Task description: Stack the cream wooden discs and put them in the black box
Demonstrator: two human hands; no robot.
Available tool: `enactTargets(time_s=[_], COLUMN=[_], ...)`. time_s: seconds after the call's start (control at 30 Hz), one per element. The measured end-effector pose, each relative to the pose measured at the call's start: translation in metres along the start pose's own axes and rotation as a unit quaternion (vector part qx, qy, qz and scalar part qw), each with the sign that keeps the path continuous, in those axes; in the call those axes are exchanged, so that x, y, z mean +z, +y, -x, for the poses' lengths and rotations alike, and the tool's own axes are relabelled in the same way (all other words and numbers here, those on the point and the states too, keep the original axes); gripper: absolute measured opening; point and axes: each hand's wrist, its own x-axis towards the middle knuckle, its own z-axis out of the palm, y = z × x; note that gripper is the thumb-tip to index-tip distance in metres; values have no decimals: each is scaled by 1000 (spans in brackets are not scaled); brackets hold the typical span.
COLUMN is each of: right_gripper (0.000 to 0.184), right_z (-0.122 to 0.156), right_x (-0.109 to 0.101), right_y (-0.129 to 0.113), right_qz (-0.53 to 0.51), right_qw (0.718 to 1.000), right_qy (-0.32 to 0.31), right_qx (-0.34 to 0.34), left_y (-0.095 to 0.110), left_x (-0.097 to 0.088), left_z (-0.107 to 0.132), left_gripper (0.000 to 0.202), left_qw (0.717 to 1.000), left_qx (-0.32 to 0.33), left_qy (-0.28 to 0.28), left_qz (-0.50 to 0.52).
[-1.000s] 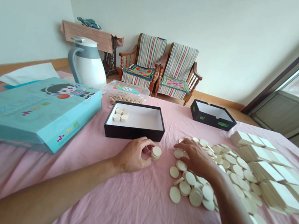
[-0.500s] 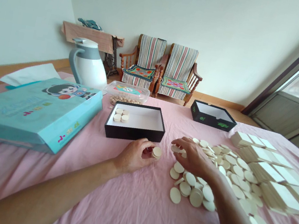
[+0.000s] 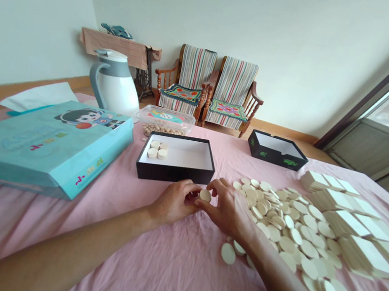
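My left hand (image 3: 173, 202) rests on the pink cloth just in front of a black box with a white inside (image 3: 177, 158), its fingers curled round a short stack of cream round discs (image 3: 204, 195). My right hand (image 3: 228, 209) has come beside it and pinches the top disc of that stack. Three small piles of discs (image 3: 157, 149) sit in the box's far left corner. A loose heap of cream discs (image 3: 286, 222) is spread on the cloth to the right of my right hand.
Stacks of cream rectangular cards (image 3: 350, 220) lie at the right. A second black box (image 3: 276, 150) stands further back. A teal gift box (image 3: 44, 144), a white jug (image 3: 115, 84) and a clear tub of nuts (image 3: 164, 121) are at the left. Two wooden chairs stand behind.
My right hand left the disc heap and moved left to the stack in my left hand, bringing a disc onto it. My left hand stayed put.
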Motion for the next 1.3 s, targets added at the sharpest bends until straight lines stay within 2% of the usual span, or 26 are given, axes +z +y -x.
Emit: enactTargets(time_s=[0.1, 0.17, 0.27, 0.3, 0.4, 0.57, 0.67, 0.8, 0.93, 1.03, 1.3], right_gripper=[27, 20, 7, 9, 23, 26, 22, 17, 29, 39, 51], right_z=[-2, 0, 6, 8, 15, 16, 14, 10, 5, 1, -2], right_x=[-16, -32, -53, -57, -63, -56, -52, -50, -45, -36, -24], right_y=[8, 18, 36, 41, 46, 36, 34, 33, 24, 14, 0], right_qz=[-12, -7, 31, 43, 63, 89, 91, 33, -66, -100, -71], right_qw=[1000, 1000, 993, 987, 973, 965, 966, 979, 989, 987, 985], right_qy=[3, -18, -115, -152, -221, -243, -242, -198, -115, -65, -82], right_qx=[11, 16, 8, 0, -25, -30, -24, -39, -70, -107, -136], left_y=[1, 2, 2, 2, 2, 2, 2, 4, 4, 4, 2], left_x=[0, 0, 0, 0, 0, 0, 0, 0, -1, -2, 1], left_z=[0, 0, 0, 0, 0, 0, 0, -1, -1, 0, 0], left_gripper=[25, 29, 34, 36, 36, 31, 31, 29, 29, 29, 19], left_qw=[1000, 1000, 1000, 1000, 1000, 1000, 1000, 1000, 1000, 1000, 1000], left_qx=[-4, -10, -14, -14, -12, -8, -9, -15, -8, -1, -5], left_qy=[-2, -2, 3, 4, 2, 4, 4, 0, 1, -1, 13], left_qz=[9, 16, 22, 23, 25, 19, 20, 20, 17, 15, 3])
